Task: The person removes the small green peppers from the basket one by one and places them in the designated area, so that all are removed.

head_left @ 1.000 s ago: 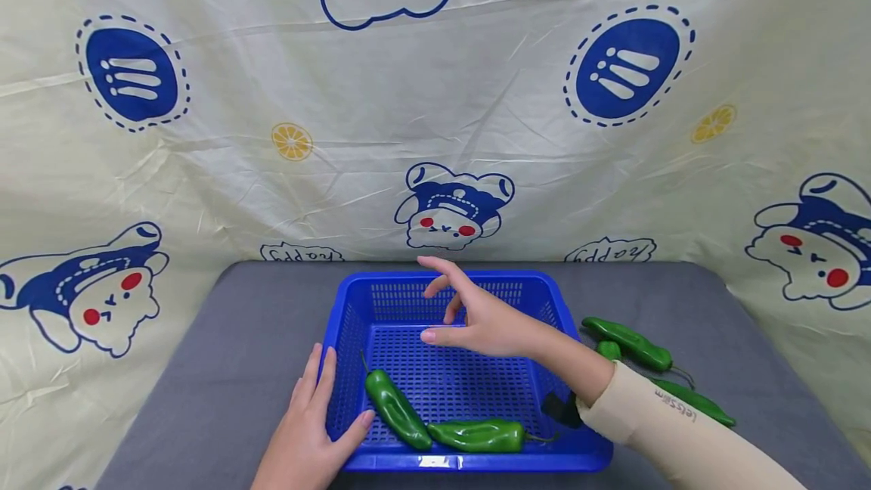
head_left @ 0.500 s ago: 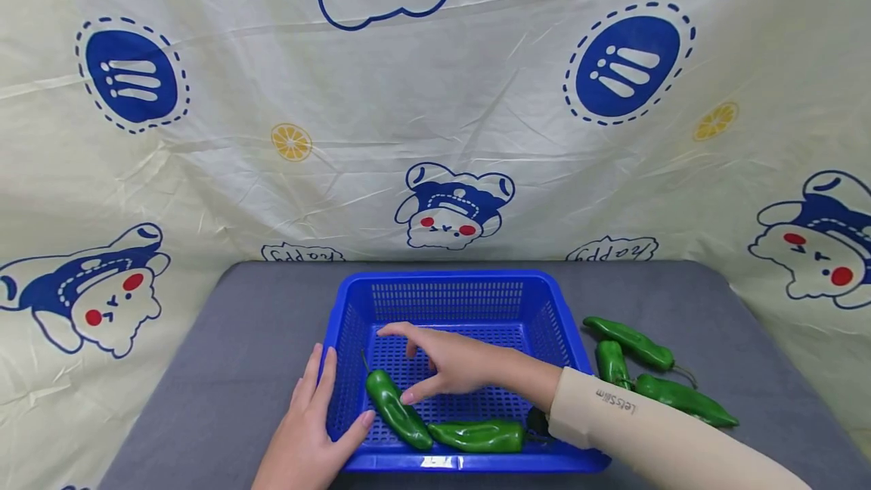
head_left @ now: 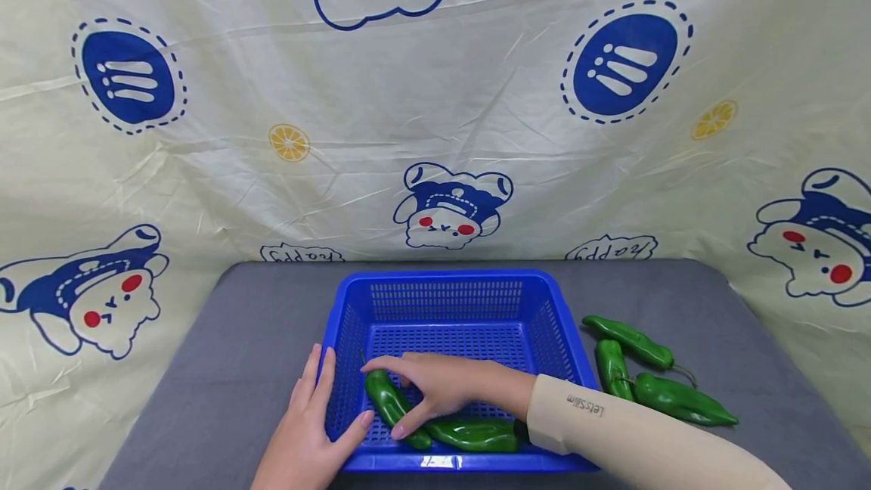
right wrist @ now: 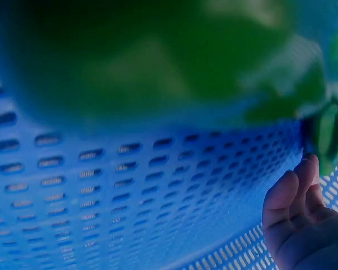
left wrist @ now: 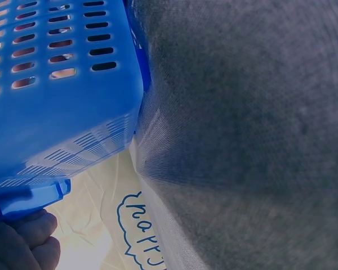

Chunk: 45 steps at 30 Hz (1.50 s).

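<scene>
In the head view a blue perforated plastic basket stands at the middle. My left hand rests at its left side, fingers stretched along the outer wall and thumb over the front-left corner. My right hand is low inside the basket, over a green pepper lying slantwise by the left wall. Its index finger reaches near the stem end, and its thumb overlaps the lower part. A second green pepper lies along the front wall, partly under my right forearm. The right wrist view shows fingertips beside a pepper.
Right of the basket, three green peppers lie on the grey cloth: one at the back, one near the wall and one at the front. A printed pale curtain hangs behind the table.
My right hand has come down from above the basket's middle, moving left and toward me to the slanting pepper. That pepper has stayed in place, and my left hand has not moved.
</scene>
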Motion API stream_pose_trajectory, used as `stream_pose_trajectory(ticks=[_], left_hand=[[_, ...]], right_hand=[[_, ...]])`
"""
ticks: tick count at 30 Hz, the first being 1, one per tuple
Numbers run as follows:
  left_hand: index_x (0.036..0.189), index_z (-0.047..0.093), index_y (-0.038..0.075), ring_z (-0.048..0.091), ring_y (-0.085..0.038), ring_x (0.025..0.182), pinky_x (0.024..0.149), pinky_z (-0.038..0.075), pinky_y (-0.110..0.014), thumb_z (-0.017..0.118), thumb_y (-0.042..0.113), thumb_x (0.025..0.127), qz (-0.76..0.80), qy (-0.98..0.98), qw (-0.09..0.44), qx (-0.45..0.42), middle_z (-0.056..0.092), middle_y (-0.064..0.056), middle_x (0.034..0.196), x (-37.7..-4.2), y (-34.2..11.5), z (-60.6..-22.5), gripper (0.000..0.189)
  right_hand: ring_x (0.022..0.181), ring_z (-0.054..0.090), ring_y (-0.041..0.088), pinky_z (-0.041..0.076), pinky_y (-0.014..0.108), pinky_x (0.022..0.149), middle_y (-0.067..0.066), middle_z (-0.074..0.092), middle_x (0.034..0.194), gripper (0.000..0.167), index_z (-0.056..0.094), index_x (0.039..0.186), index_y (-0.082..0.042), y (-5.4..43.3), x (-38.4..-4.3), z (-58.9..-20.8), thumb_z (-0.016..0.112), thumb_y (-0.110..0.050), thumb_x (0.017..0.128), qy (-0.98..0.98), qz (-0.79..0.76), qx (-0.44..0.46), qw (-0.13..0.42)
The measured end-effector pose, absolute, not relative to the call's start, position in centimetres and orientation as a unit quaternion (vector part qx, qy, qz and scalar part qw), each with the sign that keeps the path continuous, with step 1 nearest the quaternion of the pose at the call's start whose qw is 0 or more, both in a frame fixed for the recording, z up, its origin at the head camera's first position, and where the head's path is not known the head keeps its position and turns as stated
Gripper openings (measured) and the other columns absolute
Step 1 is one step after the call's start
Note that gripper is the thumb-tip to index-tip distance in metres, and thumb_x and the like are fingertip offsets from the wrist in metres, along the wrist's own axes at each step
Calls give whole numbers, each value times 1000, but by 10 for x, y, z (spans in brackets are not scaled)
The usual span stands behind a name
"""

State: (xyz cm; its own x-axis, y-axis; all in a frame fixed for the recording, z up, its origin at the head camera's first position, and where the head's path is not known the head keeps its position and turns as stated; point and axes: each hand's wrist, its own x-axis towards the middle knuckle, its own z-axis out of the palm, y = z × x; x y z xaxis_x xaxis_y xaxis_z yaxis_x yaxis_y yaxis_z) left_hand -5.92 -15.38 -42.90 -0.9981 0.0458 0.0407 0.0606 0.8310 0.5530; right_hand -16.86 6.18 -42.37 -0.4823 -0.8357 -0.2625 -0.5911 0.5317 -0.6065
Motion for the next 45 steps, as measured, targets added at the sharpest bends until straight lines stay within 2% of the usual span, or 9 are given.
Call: stream_pose_trajectory(ticks=[8, 17, 23, 31, 37, 45], left_hand=[[160, 19, 13, 30, -51, 144, 99, 40, -72, 59, 62, 91, -292, -956, 12, -29, 10, -12, 168, -58, -155, -428, 94], [160, 19, 13, 30, -49, 145, 100, 40, -71, 60, 61, 90, -296, -954, 14, -30, 11, -12, 168, -59, -154, -428, 94], [160, 19, 13, 29, -51, 144, 101, 39, -71, 61, 60, 90, -300, -953, 16, -31, 11, -12, 168, -59, -154, -428, 93], [160, 17, 14, 28, -52, 144, 101, 39, -71, 58, 63, 91, -299, -954, 7, -29, 9, -11, 168, -60, -153, -429, 94], [160, 19, 14, 30, -50, 144, 101, 40, -70, 59, 61, 91, -301, -953, 20, -31, 10, -11, 168, -59, -154, -431, 93], [160, 20, 12, 31, -48, 144, 100, 41, -69, 61, 58, 91, -296, -954, 33, -37, 12, -12, 168, -59, -154, -432, 92]], right_hand=[[89, 54, 3, 48, 20, 69, -8, 54, 106, 84, 29, 150, -49, 56, -163, -432, 76, -56, 81, 835, -190, -431, 284], [87, 51, 2, 44, 20, 69, -7, 55, 107, 82, 33, 149, -47, 53, -161, -437, 76, -57, 79, 846, -158, -435, 265], [85, 53, 2, 45, 20, 68, -8, 60, 107, 86, 34, 148, -44, 46, -161, -442, 78, -59, 76, 858, -144, -433, 238], [72, 53, 6, 44, 25, 62, -8, 61, 90, 86, 34, 146, -51, 36, -158, -439, 81, -55, 74, 889, -91, -388, 226], [70, 55, 6, 46, 25, 59, -9, 59, 88, 88, 34, 145, -50, 37, -162, -439, 82, -54, 72, 888, -131, -370, 241], [70, 58, 5, 49, 24, 59, -11, 58, 86, 89, 31, 147, -41, 45, -173, -423, 81, -54, 75, 867, -223, -377, 239]])
